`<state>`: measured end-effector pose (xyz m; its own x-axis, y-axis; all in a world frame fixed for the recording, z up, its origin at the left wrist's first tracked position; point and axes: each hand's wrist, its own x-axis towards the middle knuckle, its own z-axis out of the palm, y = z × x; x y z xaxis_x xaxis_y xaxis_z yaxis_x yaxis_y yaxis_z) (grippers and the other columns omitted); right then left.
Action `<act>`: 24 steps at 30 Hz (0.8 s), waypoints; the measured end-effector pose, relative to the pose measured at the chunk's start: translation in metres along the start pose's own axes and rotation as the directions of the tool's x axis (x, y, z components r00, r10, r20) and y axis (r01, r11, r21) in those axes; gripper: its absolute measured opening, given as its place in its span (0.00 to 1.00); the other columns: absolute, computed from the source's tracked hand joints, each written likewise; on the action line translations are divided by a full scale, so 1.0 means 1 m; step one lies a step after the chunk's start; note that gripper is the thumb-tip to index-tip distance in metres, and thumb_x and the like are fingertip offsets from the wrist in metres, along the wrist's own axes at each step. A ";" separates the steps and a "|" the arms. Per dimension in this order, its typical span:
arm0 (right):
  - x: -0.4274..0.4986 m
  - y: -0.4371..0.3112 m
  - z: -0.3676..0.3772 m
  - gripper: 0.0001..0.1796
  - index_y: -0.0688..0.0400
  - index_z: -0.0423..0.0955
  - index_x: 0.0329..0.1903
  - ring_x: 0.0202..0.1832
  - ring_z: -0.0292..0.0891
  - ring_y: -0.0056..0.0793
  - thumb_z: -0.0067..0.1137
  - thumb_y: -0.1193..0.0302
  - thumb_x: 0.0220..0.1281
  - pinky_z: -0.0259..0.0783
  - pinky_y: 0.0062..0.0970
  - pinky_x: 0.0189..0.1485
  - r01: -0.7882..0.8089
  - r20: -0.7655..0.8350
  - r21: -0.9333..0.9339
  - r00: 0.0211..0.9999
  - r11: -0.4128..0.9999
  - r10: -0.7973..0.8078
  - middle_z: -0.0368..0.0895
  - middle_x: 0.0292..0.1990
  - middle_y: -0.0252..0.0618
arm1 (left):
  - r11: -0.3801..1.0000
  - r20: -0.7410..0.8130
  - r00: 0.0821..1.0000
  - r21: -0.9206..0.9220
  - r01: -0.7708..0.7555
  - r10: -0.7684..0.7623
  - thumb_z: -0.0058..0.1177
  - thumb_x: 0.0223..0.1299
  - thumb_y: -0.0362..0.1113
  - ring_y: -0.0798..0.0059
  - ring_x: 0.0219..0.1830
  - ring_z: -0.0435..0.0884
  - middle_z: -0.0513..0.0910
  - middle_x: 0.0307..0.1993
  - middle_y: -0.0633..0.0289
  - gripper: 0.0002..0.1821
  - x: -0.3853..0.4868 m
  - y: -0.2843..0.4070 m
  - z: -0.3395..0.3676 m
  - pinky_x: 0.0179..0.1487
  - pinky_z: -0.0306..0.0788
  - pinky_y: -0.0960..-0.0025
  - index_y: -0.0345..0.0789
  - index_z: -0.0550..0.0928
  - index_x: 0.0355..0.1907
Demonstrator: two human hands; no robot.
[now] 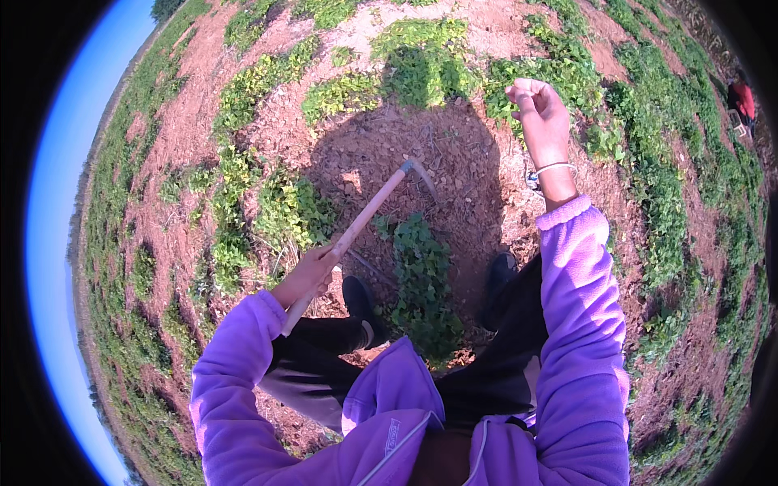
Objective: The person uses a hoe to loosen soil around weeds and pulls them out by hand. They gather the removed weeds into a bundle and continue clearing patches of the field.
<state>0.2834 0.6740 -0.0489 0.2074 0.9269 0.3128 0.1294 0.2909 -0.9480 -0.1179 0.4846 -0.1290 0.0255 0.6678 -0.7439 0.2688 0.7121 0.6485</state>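
Note:
My left hand (313, 274) is closed around the lower part of a hoe's wooden handle (369, 212). The handle slants up and away to a metal socket, and the thin, curved blade (425, 180) angles down over shaded reddish soil. Out to the front right, my right hand (542, 115) is raised, its fingers bent and the thumb near them. Whether it pinches something small is too fine to tell. Between my dark boots (358, 294) grows a low strip of leafy green vines (420, 267).
More leafy plants (292, 206) stand in rows to the left, and others (419, 61) ahead. Dry clods and plant stalks litter the reddish soil (462, 143). At the far right edge is a person in red (741, 100), beside a pale object resembling a chair or stool.

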 end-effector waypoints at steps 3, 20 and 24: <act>-0.004 -0.009 0.003 0.07 0.63 0.74 0.43 0.37 0.76 0.16 0.53 0.75 0.66 0.70 0.17 0.43 0.004 -0.030 0.076 1.000 0.997 -0.002 0.83 0.36 0.34 | 0.969 -0.090 0.994 -0.235 -0.080 0.061 0.44 0.71 0.49 0.84 0.09 0.63 0.66 0.14 0.69 0.20 -0.009 0.027 -0.012 0.11 0.58 0.78 0.40 0.70 0.58; -0.005 0.007 0.010 0.07 0.63 0.75 0.42 0.35 0.78 0.16 0.54 0.73 0.65 0.72 0.19 0.41 0.021 -0.025 0.006 0.999 1.000 -0.021 0.85 0.35 0.34 | 0.992 -0.024 1.000 0.128 0.021 -0.019 0.42 0.70 0.50 0.70 0.13 0.70 0.71 0.17 0.63 0.18 0.017 -0.019 0.004 0.16 0.66 0.67 0.42 0.72 0.53; 0.002 0.023 0.008 0.07 0.62 0.76 0.40 0.34 0.79 0.18 0.54 0.71 0.64 0.73 0.20 0.40 0.012 -0.036 -0.036 0.999 0.999 -0.014 0.85 0.33 0.35 | 0.934 0.029 0.993 -0.336 0.120 -0.117 0.37 0.72 0.53 0.85 0.10 0.59 0.64 0.14 0.73 0.20 -0.004 0.009 0.000 0.12 0.57 0.80 0.47 0.70 0.59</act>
<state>0.2787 0.6848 -0.0706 0.2405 0.9137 0.3277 0.1666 0.2937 -0.9413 -0.1157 0.4879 -0.1203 0.0223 0.5735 -0.8189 -0.0693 0.8180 0.5710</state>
